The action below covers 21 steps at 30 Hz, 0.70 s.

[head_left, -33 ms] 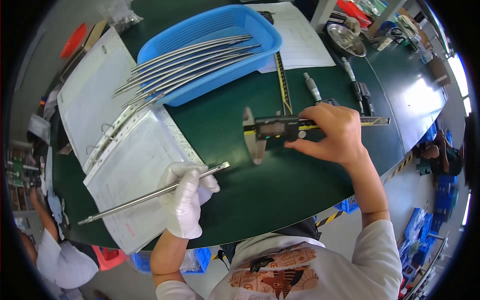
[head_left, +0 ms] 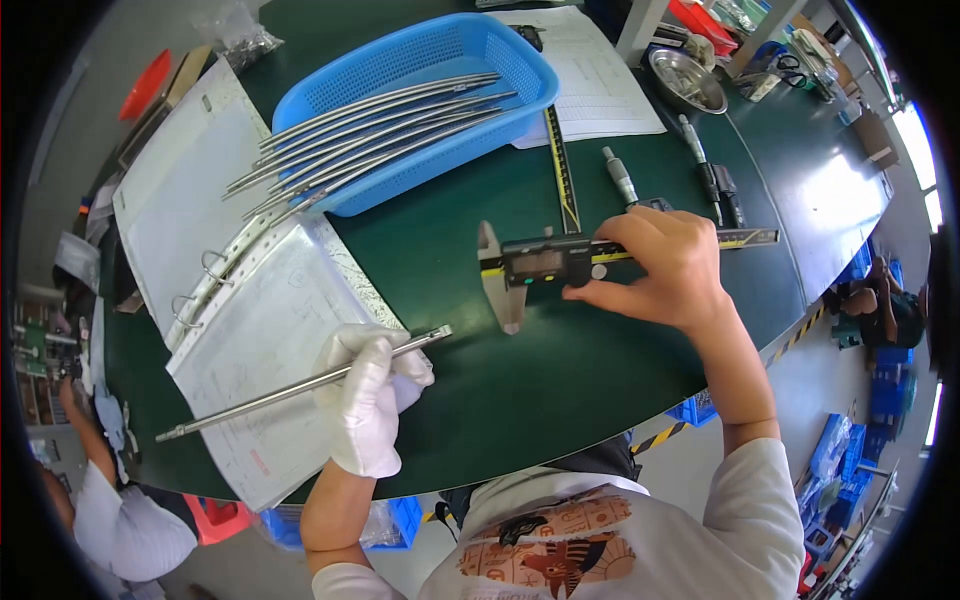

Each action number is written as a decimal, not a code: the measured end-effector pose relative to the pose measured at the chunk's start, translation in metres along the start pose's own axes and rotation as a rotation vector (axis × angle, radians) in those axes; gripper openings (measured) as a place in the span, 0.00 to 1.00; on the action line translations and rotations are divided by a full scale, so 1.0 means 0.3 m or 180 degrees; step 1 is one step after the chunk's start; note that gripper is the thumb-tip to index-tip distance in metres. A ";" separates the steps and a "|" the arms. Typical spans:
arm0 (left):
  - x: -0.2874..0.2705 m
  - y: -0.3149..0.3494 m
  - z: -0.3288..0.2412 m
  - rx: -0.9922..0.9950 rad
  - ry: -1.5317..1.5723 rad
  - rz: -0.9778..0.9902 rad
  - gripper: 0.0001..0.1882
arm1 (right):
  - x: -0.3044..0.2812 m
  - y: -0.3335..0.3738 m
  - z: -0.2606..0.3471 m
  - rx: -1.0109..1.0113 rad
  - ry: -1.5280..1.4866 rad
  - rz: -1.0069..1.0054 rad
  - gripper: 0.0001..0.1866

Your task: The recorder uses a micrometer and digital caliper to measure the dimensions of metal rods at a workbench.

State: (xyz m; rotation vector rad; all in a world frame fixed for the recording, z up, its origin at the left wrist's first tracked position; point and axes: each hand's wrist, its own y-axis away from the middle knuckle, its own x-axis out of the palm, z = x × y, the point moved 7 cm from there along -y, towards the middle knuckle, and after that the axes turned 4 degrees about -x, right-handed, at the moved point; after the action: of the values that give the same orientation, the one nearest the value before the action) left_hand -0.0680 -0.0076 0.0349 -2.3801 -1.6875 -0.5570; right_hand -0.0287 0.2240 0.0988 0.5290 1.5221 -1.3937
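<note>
My left hand [head_left: 365, 405], in a white glove, is closed around a slender metal rod [head_left: 265, 398]. The rod slants up to the right over an open ring binder [head_left: 215, 275], and its slotted end sticks out past my fingers. In my bare right hand [head_left: 668, 265] is a digital caliper [head_left: 540, 264], gripped by its slider and beam. Its jaws point left, apart from the rod's slotted end; whether they touch each other I cannot tell. A blue plastic basket [head_left: 440, 150] beyond my hands holds several similar rods, their ends jutting over its left side.
Past the caliper lie a yellow-edged steel rule or beam [head_left: 562, 170] and two micrometers [head_left: 620, 178] [head_left: 697, 145]. Paper sheets [head_left: 600, 85] and a metal bowl [head_left: 688, 80] are farther back. The green table's curved edge [head_left: 560, 462] runs before me. A person [head_left: 130, 510] sits at left.
The caliper has shifted slightly left and toward me, its jaws dipping a little. The rod has turned very slightly in my left hand's hold. Both grips stay the same.
</note>
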 end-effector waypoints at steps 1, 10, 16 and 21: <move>0.011 -0.010 -0.002 0.0015 0.0023 0.0049 0.06 | -0.012 -0.002 0.001 -0.0036 0.0098 0.0045 0.21; 0.010 -0.008 0.047 -0.0602 0.0249 0.0034 0.06 | -0.052 -0.007 0.033 -0.0372 0.0064 -0.0155 0.18; -0.005 -0.009 0.053 -0.0574 0.0212 0.0083 0.06 | -0.079 -0.005 0.069 -0.0918 0.0065 -0.0610 0.22; 0.005 -0.012 0.065 -0.0690 0.0217 0.0082 0.06 | -0.036 0.027 0.034 -0.0385 0.0251 -0.0604 0.26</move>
State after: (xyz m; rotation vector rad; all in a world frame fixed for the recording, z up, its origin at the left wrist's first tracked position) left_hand -0.0670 0.0018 0.0173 -2.4916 -1.6405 -0.8466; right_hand -0.0138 0.2197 0.1052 0.3763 1.7453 -1.4266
